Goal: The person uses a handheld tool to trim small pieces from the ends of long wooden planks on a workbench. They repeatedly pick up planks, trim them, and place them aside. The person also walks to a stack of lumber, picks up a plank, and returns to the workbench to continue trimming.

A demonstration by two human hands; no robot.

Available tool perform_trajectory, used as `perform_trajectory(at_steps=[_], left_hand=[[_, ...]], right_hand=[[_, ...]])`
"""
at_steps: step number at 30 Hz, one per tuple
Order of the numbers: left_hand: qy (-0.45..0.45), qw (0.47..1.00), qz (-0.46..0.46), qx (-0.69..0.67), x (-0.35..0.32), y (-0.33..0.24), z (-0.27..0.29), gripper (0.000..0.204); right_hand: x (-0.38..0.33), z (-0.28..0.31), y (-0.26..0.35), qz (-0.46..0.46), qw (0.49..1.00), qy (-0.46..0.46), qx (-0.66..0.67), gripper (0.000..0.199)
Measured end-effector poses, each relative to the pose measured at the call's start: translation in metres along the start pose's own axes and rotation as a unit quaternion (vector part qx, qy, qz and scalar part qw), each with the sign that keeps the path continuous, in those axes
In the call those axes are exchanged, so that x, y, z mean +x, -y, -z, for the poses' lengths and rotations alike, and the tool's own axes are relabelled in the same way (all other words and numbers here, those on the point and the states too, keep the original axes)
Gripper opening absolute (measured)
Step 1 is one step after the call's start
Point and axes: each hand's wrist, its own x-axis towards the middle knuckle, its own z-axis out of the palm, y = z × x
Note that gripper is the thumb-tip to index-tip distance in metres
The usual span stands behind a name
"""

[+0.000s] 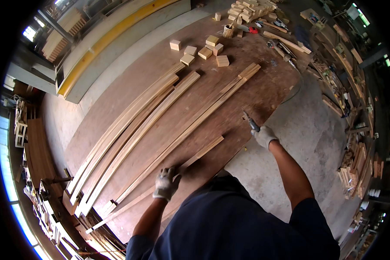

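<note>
My left hand (166, 185), in a pale glove with dark fingertips, is closed over a long, narrow wooden strip (210, 146) near the table's front edge. The strip runs from the lower left up past the hand, which hides part of it. Off to the right, my gloved right hand (264, 136) grips a dark-handled hand tool (252, 122); its metal end points away over the tabletop, and its exact kind is unclear. Just beyond the left hand lies a long wooden batten (195, 123) with a shorter piece at its far end.
Several long battens (136, 123) lie side by side on the brown table (234, 97). Wooden blocks (205, 53) are scattered farther back, near a pile of offcuts (251, 9). A corded or hosed tool (281, 51) lies at the far right. Concrete floor (312, 143) borders the table.
</note>
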Motion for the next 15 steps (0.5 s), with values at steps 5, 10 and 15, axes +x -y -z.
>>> perform_trajectory(at_steps=[5,10,15], left_hand=[[-0.010,0.995,0.096,0.016,-0.067,0.039,0.023,0.039],[-0.012,0.987,0.156,0.040,-0.104,0.067,0.043,0.037],[0.013,0.987,0.144,0.070,-0.119,0.097,0.033,0.035]], right_hand=[[-0.010,-0.011,-0.010,-0.041,0.986,0.122,0.108,0.041],[0.041,0.003,-0.040,-0.068,0.995,-0.072,0.027,0.039],[0.037,0.017,-0.045,-0.075,0.987,0.017,0.143,0.034]])
